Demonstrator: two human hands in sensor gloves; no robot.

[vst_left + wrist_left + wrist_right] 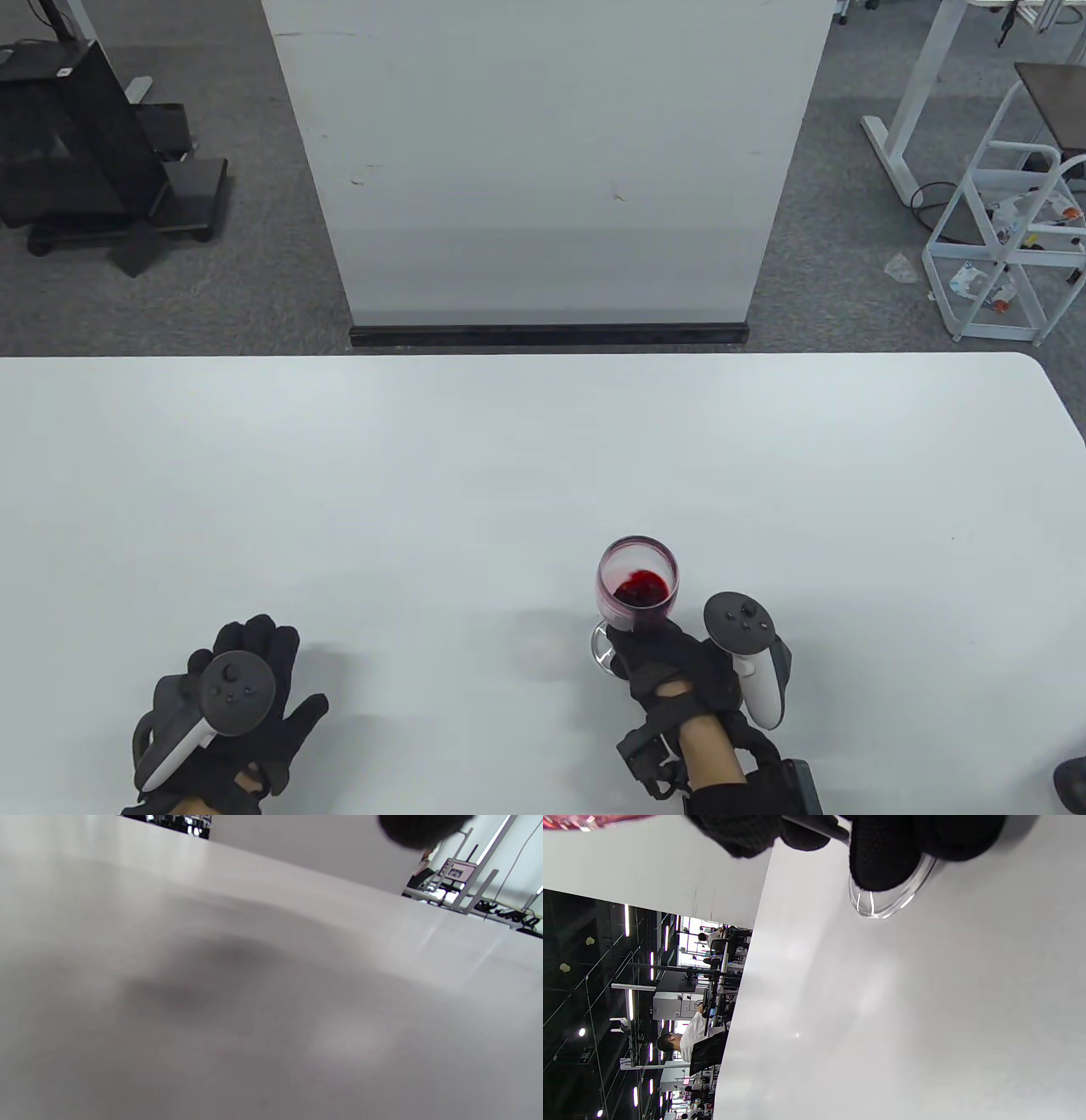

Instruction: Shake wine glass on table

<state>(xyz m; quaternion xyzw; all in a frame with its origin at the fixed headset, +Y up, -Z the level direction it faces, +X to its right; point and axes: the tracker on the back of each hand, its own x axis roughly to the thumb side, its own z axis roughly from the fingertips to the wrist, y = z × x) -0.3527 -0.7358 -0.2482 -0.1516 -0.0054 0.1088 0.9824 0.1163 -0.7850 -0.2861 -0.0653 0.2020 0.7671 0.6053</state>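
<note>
Table view: I am seeing the right hand [679,675] gripping the wine glass [636,586] low at the stem, foot on the table [509,475] near 6 o'clock, red liquid climbing the bowl, the left hand [233,713] lying open and flat at 7 o'clock, so I judge the swirl is underway and next calls for small circles, foot staying down.

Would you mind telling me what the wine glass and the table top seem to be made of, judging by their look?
The wine glass looks like clear, glossy glass: the red liquid shows through its wall, and its foot is see-through with sharp bright glints; clear plastic cannot be ruled out. The table looks like a smooth white laminate or plastic top with a soft sheen, showing broad, blurred reflections.
</note>
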